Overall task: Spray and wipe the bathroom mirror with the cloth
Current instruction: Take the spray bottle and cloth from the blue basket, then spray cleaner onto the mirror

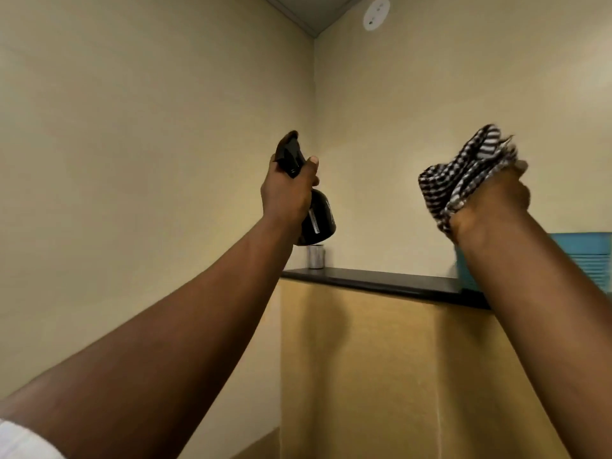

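My left hand (286,193) is raised and grips a black spray bottle (319,220) by its neck, the black trigger head (290,154) pointing up and away. My right hand (493,203) is raised to the right of it and clutches a bunched black-and-white checked cloth (463,173). Both arms reach up toward a cream wall. I cannot make out a mirror surface in this view.
A dark shelf (381,281) runs along the top of a tan panel (381,376) below my hands. A small metal can (316,256) stands at the shelf's left end. A blue louvred panel (592,260) sits at the right edge. A round white ceiling fitting (376,13) is overhead.
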The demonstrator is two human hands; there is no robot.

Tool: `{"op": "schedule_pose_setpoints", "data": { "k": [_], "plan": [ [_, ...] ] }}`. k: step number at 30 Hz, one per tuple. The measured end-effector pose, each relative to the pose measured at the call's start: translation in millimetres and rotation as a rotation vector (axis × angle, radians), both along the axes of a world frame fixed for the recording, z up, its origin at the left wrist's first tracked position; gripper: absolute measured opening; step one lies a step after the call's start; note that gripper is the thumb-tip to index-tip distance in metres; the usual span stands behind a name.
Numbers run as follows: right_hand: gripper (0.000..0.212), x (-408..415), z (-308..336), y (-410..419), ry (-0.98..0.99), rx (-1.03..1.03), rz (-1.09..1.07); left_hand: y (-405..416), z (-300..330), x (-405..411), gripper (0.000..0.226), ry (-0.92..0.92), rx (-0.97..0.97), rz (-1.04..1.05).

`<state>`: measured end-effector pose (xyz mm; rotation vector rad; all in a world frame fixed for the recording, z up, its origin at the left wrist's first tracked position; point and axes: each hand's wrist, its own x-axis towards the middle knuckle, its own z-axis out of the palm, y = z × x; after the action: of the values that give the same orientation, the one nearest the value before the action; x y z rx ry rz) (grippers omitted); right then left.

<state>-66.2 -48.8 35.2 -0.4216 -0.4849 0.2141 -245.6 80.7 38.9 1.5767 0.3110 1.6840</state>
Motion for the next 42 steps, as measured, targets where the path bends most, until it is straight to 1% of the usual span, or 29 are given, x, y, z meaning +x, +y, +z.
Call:
{"op": "schedule_pose_setpoints", "data": {
  "k": [1,2,4,5,6,7,10,12,14,15,17,18,19,20,21,23,24,25,27,29,30,31,32,35,36,38,39,40,42],
  "plan": [
    [0.027,-8,-1,9,0.003,-0.013,0.129,5,-2,-15,0.048,0.010,-0.010,0.009],
    [0.026,-24,-5,22,0.044,-0.015,0.230,11,-5,-36,0.046,0.016,-0.026,0.027],
    [0.010,-63,-13,46,0.149,0.007,0.441,18,-11,-75,0.047,0.046,-0.047,0.075],
    [0.020,-81,-18,62,0.225,0.016,0.510,23,-15,-100,0.049,0.074,-0.057,0.119],
    [0.031,-95,-24,71,0.247,0.011,0.551,25,-19,-120,0.050,0.101,-0.063,0.156],
    [0.036,-113,-31,84,0.246,-0.033,0.524,27,-25,-147,0.052,0.122,-0.076,0.203],
    [0.043,-171,-50,111,0.155,-0.070,0.454,27,-39,-220,0.056,0.162,-0.145,0.324],
    [0.048,-213,-60,128,0.124,-0.175,0.433,22,-47,-271,0.050,0.178,-0.186,0.391],
    [0.039,-247,-67,138,0.115,-0.259,0.422,14,-53,-314,0.043,0.201,-0.214,0.455],
    [0.040,-269,-71,145,0.078,-0.291,0.464,9,-55,-340,0.040,0.206,-0.223,0.498],
    [0.067,-297,-80,174,0.032,-0.365,0.518,-4,-59,-383,0.036,0.199,-0.246,0.558],
    [0.076,-308,-83,191,0.038,-0.362,0.530,-11,-60,-402,0.033,0.190,-0.255,0.579],
    [0.077,-324,-84,205,0.058,-0.363,0.581,-17,-61,-420,0.027,0.177,-0.265,0.606],
    [0.071,-358,-83,199,0.049,-0.383,0.638,-25,-62,-443,0.020,0.158,-0.268,0.641],
    [0.059,-388,-78,186,0.068,-0.398,0.703,-32,-63,-460,0.015,0.142,-0.271,0.669],
    [0.019,-445,-73,164,0.097,-0.485,0.810,-47,-63,-498,0.009,0.096,-0.289,0.732],
    [0.006,-467,-72,157,0.082,-0.500,0.895,-54,-63,-513,0.007,0.081,-0.296,0.760],
    [0.018,-489,-74,153,0.106,-0.516,0.982,-62,-63,-531,0.006,0.071,-0.295,0.795],
    [0.029,-528,-77,143,0.043,-0.572,1.048,-75,-64,-563,0.006,0.057,-0.295,0.853],
    [0.023,-556,-77,143,-0.036,-0.601,1.112,-84,-68,-592,0.002,0.047,-0.303,0.868],
    [0.023,-570,-77,145,-0.035,-0.592,1.126,-89,-69,-608,0.003,0.054,-0.306,0.877],
    [0.032,-579,-78,151,-0.026,-0.570,1.109,-93,-71,-621,0.006,0.057,-0.311,0.873],
    [0.035,-590,-79,156,-0.024,-0.525,1.104,-97,-73,-634,0.006,0.057,-0.312,0.866],
    [0.008,-610,-79,160,-0.141,-0.432,1.006,-106,-76,-660,0.018,0.091,-0.271,0.862],
    [0.012,-618,-78,155,-0.157,-0.403,0.956,-108,-77,-666,0.020,0.103,-0.256,0.856],
    [0.035,-629,-76,151,-0.108,-0.333,0.835,-110,-76,-672,0.021,0.109,-0.246,0.843],
    [0.043,-635,-73,149,-0.090,-0.302,0.774,-112,-76,-672,0.021,0.108,-0.249,0.845],
    [0.043,-641,-70,147,-0.100,-0.280,0.715,-111,-76,-673,0.020,0.108,-0.257,0.848],
    [0.037,-652,-66,148,-0.163,-0.250,0.650,-108,-74,-671,0.014,0.111,-0.269,0.866]
  ]
}}
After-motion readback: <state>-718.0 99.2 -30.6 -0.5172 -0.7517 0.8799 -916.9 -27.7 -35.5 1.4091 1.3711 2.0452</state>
